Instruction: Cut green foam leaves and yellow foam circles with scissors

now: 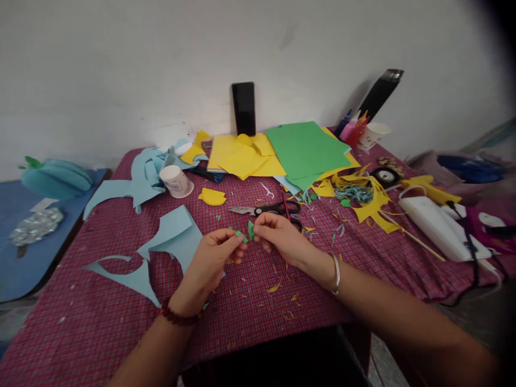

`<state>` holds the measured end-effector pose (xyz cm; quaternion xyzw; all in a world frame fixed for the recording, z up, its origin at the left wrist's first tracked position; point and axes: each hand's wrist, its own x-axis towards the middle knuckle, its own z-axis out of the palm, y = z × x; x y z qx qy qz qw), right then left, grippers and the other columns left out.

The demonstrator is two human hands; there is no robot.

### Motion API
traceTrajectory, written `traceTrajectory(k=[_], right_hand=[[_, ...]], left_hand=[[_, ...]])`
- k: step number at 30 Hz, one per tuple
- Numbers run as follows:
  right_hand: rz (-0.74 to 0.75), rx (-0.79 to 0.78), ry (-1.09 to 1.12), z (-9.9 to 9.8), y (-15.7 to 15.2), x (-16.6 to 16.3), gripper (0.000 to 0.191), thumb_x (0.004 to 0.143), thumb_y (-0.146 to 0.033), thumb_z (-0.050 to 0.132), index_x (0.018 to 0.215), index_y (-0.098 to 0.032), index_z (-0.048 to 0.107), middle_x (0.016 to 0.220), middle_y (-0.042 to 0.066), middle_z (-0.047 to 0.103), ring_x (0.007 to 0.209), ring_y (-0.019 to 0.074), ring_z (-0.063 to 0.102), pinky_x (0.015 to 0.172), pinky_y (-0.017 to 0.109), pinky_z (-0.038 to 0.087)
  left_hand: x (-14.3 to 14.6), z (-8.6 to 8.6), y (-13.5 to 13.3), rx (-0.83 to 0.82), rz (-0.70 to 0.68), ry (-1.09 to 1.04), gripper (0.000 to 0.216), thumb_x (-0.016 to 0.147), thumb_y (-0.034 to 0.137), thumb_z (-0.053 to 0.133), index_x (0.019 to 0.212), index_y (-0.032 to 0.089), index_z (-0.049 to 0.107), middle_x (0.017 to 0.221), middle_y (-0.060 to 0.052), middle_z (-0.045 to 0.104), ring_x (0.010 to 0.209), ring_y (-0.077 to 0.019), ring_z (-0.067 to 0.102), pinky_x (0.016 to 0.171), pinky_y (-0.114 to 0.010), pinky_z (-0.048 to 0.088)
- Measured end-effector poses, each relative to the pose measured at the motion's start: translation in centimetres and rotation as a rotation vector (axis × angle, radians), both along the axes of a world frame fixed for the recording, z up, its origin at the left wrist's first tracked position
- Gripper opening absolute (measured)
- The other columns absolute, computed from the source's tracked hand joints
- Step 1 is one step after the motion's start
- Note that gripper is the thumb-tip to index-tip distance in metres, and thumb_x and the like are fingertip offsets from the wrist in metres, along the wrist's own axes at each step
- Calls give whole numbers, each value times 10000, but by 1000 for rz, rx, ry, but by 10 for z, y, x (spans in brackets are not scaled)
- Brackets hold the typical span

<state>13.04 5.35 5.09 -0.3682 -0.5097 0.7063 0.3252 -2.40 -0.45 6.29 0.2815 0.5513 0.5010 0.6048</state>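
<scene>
Scissors (262, 210) as landmark, flat on checked cloth (250, 317). Just on their near side: left hand (215, 255), thumb and fingertips pinched on a small green scrap (241, 236), outline unclear; right hand (280, 236), likewise pinched on a green piece (250, 230), right beside the scrap. Any contact between the two too fine to judge. Left of scissors, a yellow cut-out (212, 196); beyond and to the right, green sheets (308, 153); nearer than scissors, yellow trimmings (275, 285). Step in hand, by judgement: fingertip handling of small green paper. Next move probably calling for light, steady pinch, without creasing.
</scene>
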Motion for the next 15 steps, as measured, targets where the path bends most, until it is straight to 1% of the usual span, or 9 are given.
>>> traceTrajectory(k=[2,7,11,15], right_hand=[[-27,22,-19,0,-2,-2,134,753,-262,596,713,-189,492,588,-62,542,404,48,384,405,210,290],[-121,76,-81,-3,-2,-4,134,755,-220,579,663,-198,484,502,-97,421,381,42,315,383,216,227],[-123,51,-50,-8,-3,-6,139,745,-223,584,664,-205,472,516,-83,496,360,44,355,371,212,242],[-127,37,-25,-7,-4,-7,149,724,-226,605,657,-201,474,565,-61,568,359,40,376,367,209,254]], left_hand=[[1,1,1,-7,-2,-18,207,612,273,785,647,136,633,574,-16,674,480,-89,577,470,-195,477],[3,-1,2,4,14,-8,202,599,222,768,642,145,586,610,-8,682,527,-105,610,505,-206,507],[5,-3,2,17,24,-27,192,592,181,756,641,153,573,543,19,653,477,-87,579,475,-182,470],[7,-3,3,-12,39,-54,196,572,205,775,624,140,598,539,18,642,475,-79,569,478,-179,460]])
